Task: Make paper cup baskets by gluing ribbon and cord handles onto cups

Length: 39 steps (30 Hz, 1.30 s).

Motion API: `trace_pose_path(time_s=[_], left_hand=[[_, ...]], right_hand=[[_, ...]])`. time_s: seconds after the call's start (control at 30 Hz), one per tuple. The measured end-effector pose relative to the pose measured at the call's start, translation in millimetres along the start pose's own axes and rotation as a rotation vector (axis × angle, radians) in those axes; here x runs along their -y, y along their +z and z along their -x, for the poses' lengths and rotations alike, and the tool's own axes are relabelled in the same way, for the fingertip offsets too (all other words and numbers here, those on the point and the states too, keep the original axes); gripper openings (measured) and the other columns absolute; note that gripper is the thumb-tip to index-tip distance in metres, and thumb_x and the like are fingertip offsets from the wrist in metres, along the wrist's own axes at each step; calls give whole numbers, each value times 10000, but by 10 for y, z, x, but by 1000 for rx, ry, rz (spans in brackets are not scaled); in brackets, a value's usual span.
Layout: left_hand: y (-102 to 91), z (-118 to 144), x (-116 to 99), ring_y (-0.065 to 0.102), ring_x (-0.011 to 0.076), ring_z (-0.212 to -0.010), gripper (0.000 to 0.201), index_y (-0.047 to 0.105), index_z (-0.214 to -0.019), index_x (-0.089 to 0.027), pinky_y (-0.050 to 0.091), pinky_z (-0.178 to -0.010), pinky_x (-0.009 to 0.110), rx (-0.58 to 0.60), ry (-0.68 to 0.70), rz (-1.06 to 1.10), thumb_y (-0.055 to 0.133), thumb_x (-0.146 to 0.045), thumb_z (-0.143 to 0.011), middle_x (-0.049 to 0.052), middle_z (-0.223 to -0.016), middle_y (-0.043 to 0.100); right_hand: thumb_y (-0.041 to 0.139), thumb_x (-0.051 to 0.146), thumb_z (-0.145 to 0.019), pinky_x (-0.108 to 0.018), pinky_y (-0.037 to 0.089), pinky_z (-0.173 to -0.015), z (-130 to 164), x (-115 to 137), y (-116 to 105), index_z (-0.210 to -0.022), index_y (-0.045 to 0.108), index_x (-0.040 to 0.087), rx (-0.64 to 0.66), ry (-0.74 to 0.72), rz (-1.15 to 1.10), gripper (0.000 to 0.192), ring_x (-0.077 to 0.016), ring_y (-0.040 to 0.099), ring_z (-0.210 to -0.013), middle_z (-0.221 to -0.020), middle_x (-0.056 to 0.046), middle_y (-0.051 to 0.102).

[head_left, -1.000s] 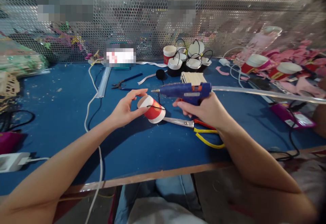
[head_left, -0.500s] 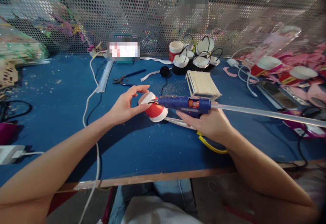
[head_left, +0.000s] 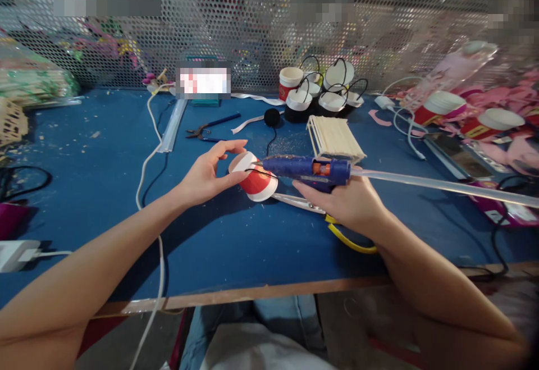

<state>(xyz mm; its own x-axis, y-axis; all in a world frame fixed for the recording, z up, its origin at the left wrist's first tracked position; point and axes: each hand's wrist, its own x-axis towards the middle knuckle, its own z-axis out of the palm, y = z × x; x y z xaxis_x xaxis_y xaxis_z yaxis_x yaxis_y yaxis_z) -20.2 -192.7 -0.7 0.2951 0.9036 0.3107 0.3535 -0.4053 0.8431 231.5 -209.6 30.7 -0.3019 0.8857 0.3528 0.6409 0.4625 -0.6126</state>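
My left hand is closed on a red and white paper cup, which lies tilted with its opening towards that hand. A thin black cord runs along the cup's side, one end near my left thumb. In my right hand is a blue hot glue gun, its metal tip at the cup's rim. A long clear glue stick sticks out of the gun's back end. Beneath the gun and my right hand lie scissors with yellow handles, partly covered.
Several black-wrapped cups with cord handles stand at the back by the mesh wall. Pliers, a ball of black cord and a bundle of pale sticks lie nearer. A white cable crosses the left; a phone lies right.
The glue gun's tip has shifted very slightly right along the cup's rim, and more of the black cord shows on the cup. My left hand and the cup stay in place.
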Motion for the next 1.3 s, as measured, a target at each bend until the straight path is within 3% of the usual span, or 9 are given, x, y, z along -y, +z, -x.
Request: trace_pose_path(time_s=[0.6, 0.77, 1.03, 1.3], left_hand=[[-14, -2, 11, 525, 239, -1101, 551, 472, -1265, -202, 391, -934, 382, 13, 15, -2, 647, -347, -763, 98, -1179, 573], [-38, 0, 48, 533, 246, -1102, 575, 458, -1284, -226, 386, -934, 390, 50, 21, 15, 657, -340, -758, 97, -1208, 564], [-91, -7, 35, 491, 250, -1156, 557, 465, -1278, -236, 332, -982, 395, 103, 26, 7, 656, -330, -764, 87, -1233, 552], [-121, -20, 33, 483, 244, -1162, 547, 468, -1269, -248, 318, -1014, 398, 163, 40, 52, 663, -312, -762, 83, -1263, 526]], right_hand=[[570, 296, -774, -273, 472, -544, 16, 96, -34, -762, 658, 193, 71, -23, 20, 136, -171, 614, -599, -627, -22, 652], [583, 303, -750, -290, 469, -541, -30, 37, -36, -715, 662, 193, 31, -3, 83, 139, -196, 630, -605, -611, -42, 657], [610, 323, -742, -296, 476, -530, -1, 92, -46, -727, 672, 181, 75, 63, 68, 156, -202, 631, -603, -582, -36, 636], [590, 284, -739, -286, 475, -539, -62, 62, -60, -727, 667, 183, 41, 39, 49, 128, -190, 624, -597, -570, -24, 624]])
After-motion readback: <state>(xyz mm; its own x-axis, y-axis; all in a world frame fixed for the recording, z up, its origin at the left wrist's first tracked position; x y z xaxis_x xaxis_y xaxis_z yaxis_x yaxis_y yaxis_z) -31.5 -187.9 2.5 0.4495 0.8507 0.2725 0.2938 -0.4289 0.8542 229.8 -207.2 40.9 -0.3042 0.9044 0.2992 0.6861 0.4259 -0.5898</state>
